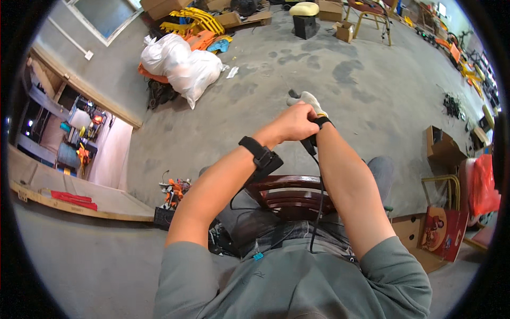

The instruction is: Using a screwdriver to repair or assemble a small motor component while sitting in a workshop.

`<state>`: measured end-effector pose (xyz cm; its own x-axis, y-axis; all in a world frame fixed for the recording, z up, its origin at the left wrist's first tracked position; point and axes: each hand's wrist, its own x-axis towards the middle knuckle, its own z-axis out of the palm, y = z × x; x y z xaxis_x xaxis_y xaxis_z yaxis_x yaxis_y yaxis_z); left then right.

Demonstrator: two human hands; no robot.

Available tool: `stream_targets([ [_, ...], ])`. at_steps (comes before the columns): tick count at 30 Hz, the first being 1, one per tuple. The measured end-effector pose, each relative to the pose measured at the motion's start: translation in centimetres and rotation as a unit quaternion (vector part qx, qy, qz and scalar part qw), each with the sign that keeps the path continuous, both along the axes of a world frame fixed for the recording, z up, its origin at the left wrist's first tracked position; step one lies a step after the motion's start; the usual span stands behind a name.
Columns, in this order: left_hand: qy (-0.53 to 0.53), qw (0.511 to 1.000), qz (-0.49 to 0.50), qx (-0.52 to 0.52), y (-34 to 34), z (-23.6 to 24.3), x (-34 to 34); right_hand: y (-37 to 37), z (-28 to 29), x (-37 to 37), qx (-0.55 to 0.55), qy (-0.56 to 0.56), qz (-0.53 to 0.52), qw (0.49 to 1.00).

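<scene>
My bare left hand (299, 121) grips the black strap (323, 122) at my right wrist. Beyond it, my right hand (309, 102) wears a white glove with a yellowish cuff; its fingers are partly hidden and look curled near a small dark shape that I cannot make out. A black device (309, 144) with a cable hangs beneath my right wrist. A black band with a device (261, 155) is on my left forearm. Under my arms is the curved wooden back of a chair (279, 197).
White sacks (187, 74) lie among orange and yellow parts at the back left. Cardboard boxes (439, 144) and a red bag (483, 186) stand at the right. A cushioned stool (304, 21) is at the back. A wooden-framed opening (133, 119) is at the left.
</scene>
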<state>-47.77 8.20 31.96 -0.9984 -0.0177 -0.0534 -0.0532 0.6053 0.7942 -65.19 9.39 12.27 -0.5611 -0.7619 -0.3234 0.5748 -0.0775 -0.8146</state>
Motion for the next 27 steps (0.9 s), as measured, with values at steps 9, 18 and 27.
stream_targets([
  [9, -0.025, 0.995, 0.026, 0.092, 0.1, -0.2, -0.1, 1.0, 2.0, 2.1, -0.013, -0.019, -0.011, 1.000],
  [18, -0.022, 0.993, -0.039, 0.112, -7.0, 5.3, 1.5, 1.5, 8.7, 3.9, 0.185, 0.325, 0.007, 0.927],
  [27, 0.057, 0.914, 0.308, 0.257, -24.3, 3.7, 19.5, 2.4, 10.7, 5.2, 0.201, 0.320, 0.001, 0.926],
])
